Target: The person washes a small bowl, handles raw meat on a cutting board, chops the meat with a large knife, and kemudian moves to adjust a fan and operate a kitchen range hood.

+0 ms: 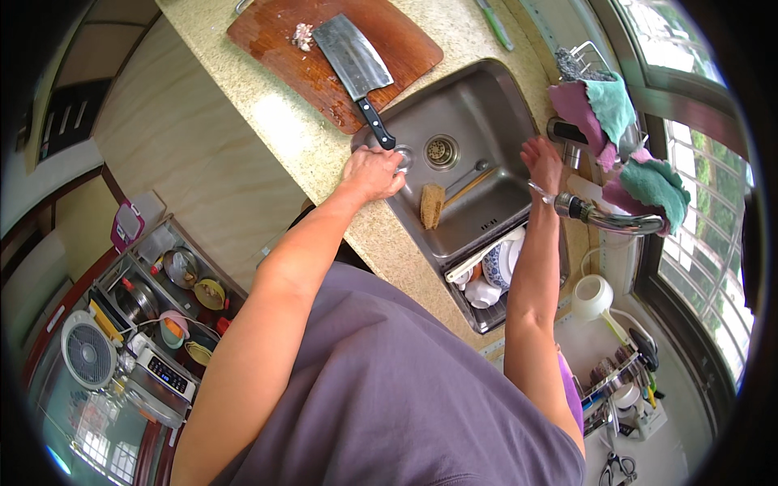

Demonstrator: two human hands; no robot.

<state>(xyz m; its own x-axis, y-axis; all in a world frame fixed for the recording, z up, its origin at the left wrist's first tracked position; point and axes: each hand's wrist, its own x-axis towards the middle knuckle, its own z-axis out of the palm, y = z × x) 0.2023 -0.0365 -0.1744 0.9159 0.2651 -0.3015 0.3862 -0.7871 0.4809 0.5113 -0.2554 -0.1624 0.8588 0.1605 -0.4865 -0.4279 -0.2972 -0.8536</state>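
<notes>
My left hand point(372, 174) is at the sink's near edge, its fingers curled on a small round, shiny dish point(403, 159) that is partly hidden. Just beyond it, the black handle of a cleaver point(354, 58) juts over the stainless steel sink point(486, 115). The blade lies on a wooden cutting board point(273, 45) beside a little heap of chopped food point(302, 37). My right hand point(543, 161) is over the sink's far edge, fingers spread and seemingly holding nothing. Near that wrist, a little water shows at the spout of the chrome faucet point(598, 215).
A brush point(433, 206) and a long-handled spoon point(468, 173) lie in the sink near the drain point(441, 152). Bowls point(501, 264) fill a rack beside it. Cloths point(608, 106) hang by the window. A green-handled knife point(497, 27) rests on the counter point(267, 121).
</notes>
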